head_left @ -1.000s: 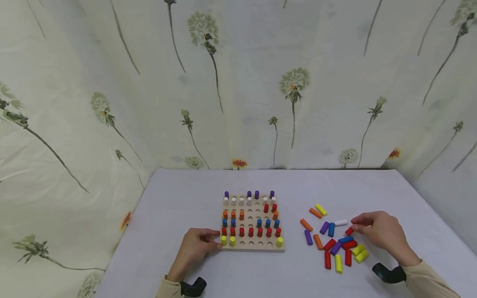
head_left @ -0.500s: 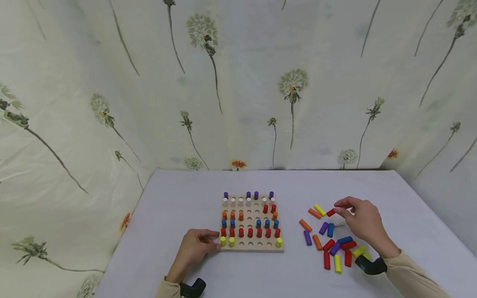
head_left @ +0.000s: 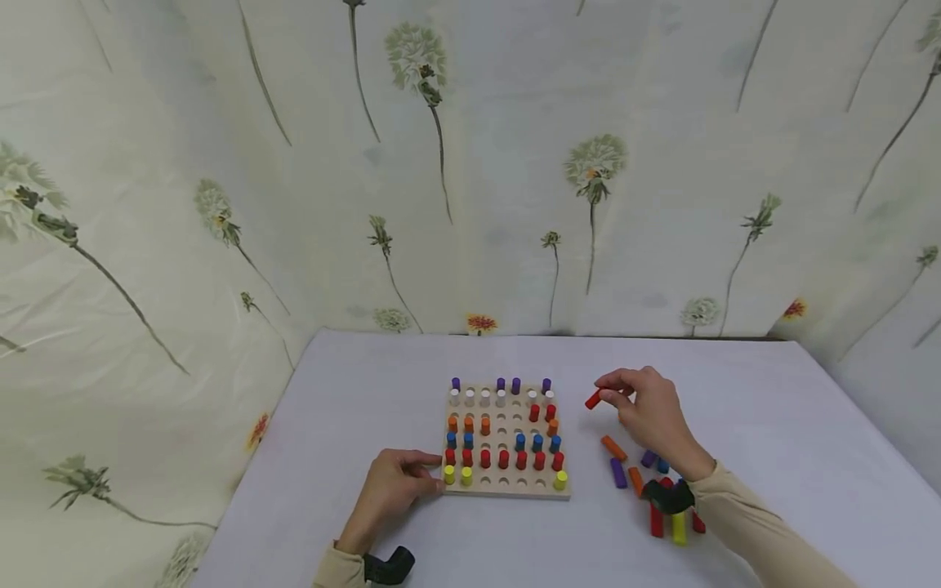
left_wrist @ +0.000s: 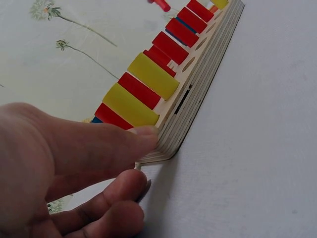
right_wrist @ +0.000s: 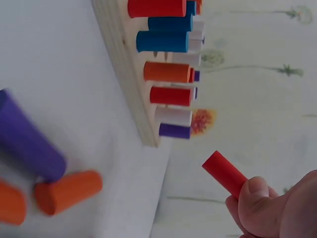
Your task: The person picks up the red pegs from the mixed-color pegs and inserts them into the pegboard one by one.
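A wooden pegboard with rows of coloured pegs stands on the table. My left hand touches its front left corner; in the left wrist view the thumb lies against the layered edge of the board, with other fingers bent below. My right hand is raised to the right of the board and pinches a red peg between thumb and fingers. The right wrist view shows that red peg tilted, one end free, apart from the board. Several holes in the board hold no peg.
Loose pegs lie right of the board, among them an orange peg, a purple peg and a yellow peg. My right forearm hides part of this pile. A floral cloth hangs behind the white table.
My right hand has carried the red peg leftward and away from the pile towards the board. The left hand has stayed at the corner. The head view has shifted slightly.
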Demonstrator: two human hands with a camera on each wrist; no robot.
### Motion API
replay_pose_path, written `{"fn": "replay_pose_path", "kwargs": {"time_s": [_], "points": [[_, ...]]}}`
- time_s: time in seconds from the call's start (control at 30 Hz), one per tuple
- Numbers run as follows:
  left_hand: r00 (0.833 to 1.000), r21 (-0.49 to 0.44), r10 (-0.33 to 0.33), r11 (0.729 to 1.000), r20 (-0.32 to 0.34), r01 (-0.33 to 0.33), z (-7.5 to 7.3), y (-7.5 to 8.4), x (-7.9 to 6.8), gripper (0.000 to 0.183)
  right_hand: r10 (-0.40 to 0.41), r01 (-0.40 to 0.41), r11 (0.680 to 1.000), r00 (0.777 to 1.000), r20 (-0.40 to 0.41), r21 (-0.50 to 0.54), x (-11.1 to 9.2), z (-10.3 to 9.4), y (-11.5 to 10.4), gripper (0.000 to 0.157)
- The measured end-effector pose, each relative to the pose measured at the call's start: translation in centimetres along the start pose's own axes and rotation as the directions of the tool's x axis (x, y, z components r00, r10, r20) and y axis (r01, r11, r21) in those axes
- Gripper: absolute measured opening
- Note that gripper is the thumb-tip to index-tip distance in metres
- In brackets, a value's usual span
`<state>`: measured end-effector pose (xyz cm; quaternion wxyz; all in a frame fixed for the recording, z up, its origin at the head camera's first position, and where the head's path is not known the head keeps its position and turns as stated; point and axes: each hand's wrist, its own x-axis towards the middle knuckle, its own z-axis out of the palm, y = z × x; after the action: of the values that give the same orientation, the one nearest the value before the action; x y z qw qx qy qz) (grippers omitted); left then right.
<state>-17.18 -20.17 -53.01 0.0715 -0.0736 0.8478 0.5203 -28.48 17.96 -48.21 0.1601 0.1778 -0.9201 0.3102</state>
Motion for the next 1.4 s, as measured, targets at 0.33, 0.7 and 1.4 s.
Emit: {"fn": "replay_pose_path", "kwargs": {"time_s": [0.33, 0.7, 1.4], "points": [[1.000, 0.005, 0.016, 1.000, 0.002, -0.016, -0.1, -0.2, 0.0, 0.032, 0.027, -0.033, 0.998, 0.993, 0.116, 0.049, 2.9, 3.0, -2.9, 0.006], [1.000, -0.014, 0.009, 1.000, 0.011, -0.008, -0.3, -0.3, 0.2, 0.031, 0.042, -0.065, 0.993, 0.975, 0.220, 0.097, 3.9, 5.4, -5.2, 0.007], [1.000, -0.025, -0.021, 0.999, 0.014, 0.021, -0.4, 0.0, 0.1, 0.032, 0.061, -0.094, 0.993, 0.925, 0.375, 0.068, 4.9, 8.7, -5.6, 0.004]]}}
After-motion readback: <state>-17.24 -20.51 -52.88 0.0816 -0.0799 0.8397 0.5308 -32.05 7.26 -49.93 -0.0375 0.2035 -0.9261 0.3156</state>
